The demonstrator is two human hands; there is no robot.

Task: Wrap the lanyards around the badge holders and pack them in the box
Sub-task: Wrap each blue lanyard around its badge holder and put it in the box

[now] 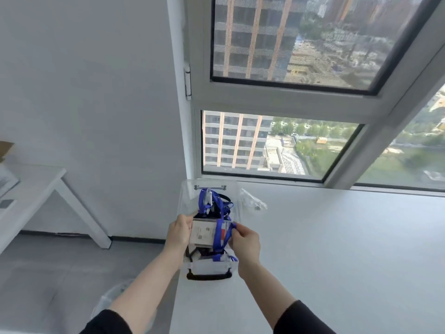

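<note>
Hands first: we see the left hand (179,231) gripping the left edge of a badge holder (203,231), fingers curled round it, while the right hand (245,239) pinches a blue lanyard (220,233) at the holder's right edge. The two hands sit close together with only the holder between them. We note the strap crossing the right part of the holder in several bands; a printed card shows through its clear face. The holder is held over the open top of a clear plastic box (209,265), which stands at the left edge of the white surface (337,249), its black handle (209,277) facing us. Inside the box we make out a tangle of more blue lanyards (212,203) and some dark straps towards the far end, with more blue and white pieces at the near end; we cannot count them. A crumpled clear plastic bag (252,201) lies on the surface just beside the box's far right corner. Dark sleeves are pushed up both forearms.
</note>
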